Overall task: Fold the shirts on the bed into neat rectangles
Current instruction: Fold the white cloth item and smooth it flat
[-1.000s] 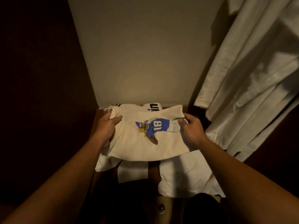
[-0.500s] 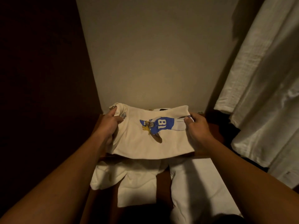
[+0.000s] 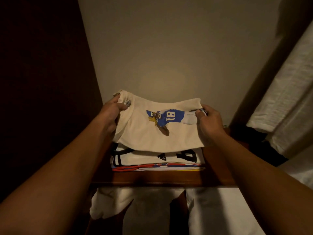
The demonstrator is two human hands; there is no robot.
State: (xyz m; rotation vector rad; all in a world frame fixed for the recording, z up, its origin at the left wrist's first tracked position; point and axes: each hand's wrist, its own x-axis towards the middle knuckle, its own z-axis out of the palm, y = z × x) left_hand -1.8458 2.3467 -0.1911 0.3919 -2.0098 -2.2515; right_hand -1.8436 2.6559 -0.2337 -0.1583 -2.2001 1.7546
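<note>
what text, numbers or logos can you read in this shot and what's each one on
"18": white number on the blue jersey of the player print on the cream folded shirt, held by the left hand and right hand.
Three-stripe logo, black, wordmark too small to read: on the white shirt below it.
Large black characters on that white shirt: mostly covered, unreadable.
Red and blue shirt at the stack's bottom: no legible text.

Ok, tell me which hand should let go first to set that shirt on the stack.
Probably neither first. The left hand and right hand each grip an end of the folded shirt, held level above the stack. If one must free up, the right: its fingers only pinch the edge.
</note>
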